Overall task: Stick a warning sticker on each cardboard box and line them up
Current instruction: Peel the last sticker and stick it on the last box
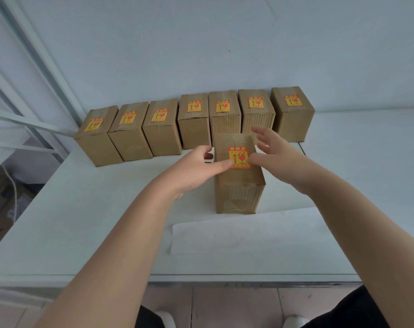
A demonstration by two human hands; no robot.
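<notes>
Cardboard box (239, 171) looks light and stiff; grasp its two side faces. Left hand (196, 166) presses the sticker (239, 157) with its thumb, right hand (272, 147) hovers open-fingered.

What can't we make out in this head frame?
- Sticker print on the front box: too small, and both thumbs overlap its sides.
- Left hand fingers: curled behind the box's left face, contact hidden.
- Row of seven boxes: back faces hidden.
- White sheet: stickers left or not, unclear.
- Person's feet: cut off by the bottom edge.
</notes>
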